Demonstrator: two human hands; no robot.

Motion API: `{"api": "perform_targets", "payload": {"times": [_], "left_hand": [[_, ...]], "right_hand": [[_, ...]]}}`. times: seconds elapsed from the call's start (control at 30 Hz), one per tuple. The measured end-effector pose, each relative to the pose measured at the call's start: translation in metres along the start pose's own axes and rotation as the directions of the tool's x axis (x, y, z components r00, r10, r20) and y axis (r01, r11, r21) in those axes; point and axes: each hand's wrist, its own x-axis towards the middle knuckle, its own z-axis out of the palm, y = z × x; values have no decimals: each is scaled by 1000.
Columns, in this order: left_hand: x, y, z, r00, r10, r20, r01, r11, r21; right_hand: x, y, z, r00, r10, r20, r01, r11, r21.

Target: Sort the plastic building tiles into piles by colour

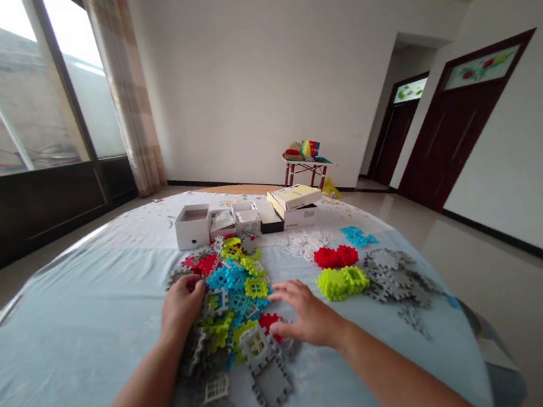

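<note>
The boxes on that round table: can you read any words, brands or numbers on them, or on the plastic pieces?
Nothing can be read. The yellow-topped box and the white box beneath it seem to carry small print, but it is too small and blurred to read. The open white box and the interlocking plastic pieces show no legible text.

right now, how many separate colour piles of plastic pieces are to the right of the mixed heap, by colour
white pile: 1
blue pile: 1
red pile: 1
lime green pile: 1
grey pile: 1
total: 5
</note>
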Motion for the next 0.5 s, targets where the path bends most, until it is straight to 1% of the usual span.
{"api": "perform_targets", "payload": {"times": [0.07, 0.13, 0.23, 0.33, 0.43, 0.5], "left_hand": [[-1, 2, 5, 1000, -3, -20, 2, 1000, -21], [-2, 3, 9, 999, -4, -36, 2, 999, -41], [-4, 7, 14, 999, 2, -43, -5, 997, -73], [-10, 16, 19, 999, 21, -27, -24, 993, -116], [-20, 28, 23, 998, 68, -1, -68, 985, -158], [-27, 36, 24, 995, 103, 15, -99, 980, -174]], "right_hand": [[-3, -13, 11, 994, -51, 99, 50, 999, 13], [-6, -22, 17, 979, -102, 179, 102, 995, 10], [-8, -25, 20, 959, -129, 251, 133, 991, -2], [-7, -17, 19, 967, -81, 243, 91, 995, -31], [-6, -4, 18, 983, -22, 181, 31, 998, -52], [-7, 4, 17, 990, -2, 143, 6, 1000, -25]]}}
